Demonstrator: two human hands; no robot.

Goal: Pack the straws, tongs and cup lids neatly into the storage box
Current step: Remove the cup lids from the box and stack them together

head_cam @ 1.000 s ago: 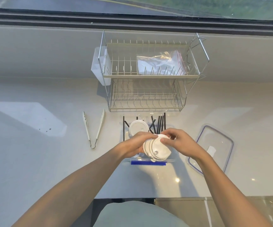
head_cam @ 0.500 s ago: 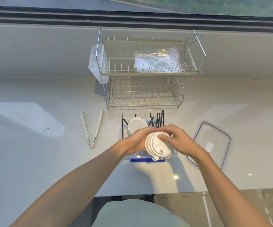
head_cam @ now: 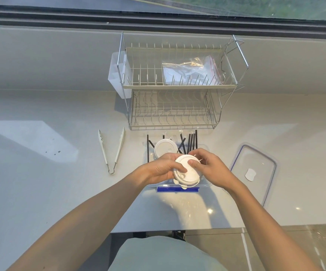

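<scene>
A stack of white cup lids (head_cam: 188,173) is held between my left hand (head_cam: 161,169) and my right hand (head_cam: 210,170), just above the clear storage box (head_cam: 205,183) with a blue front clip. Both hands grip the stack's edges, thumbs on its top face. One more white lid (head_cam: 165,148) leans inside the box at the back left. Several black straws (head_cam: 191,140) stick out over the box's far edge. White tongs (head_cam: 111,150) lie on the counter to the left of the box, spread apart.
The box's clear lid (head_cam: 254,171) with a blue rim lies on the counter to the right. A two-tier wire dish rack (head_cam: 177,87) stands right behind the box, a plastic bag on its upper tier. The counter's front edge runs below my forearms.
The lid stack has tipped from standing nearly on edge to lying flatter, top face up, and has sunk slightly toward the box. My left thumb now rests on top.
</scene>
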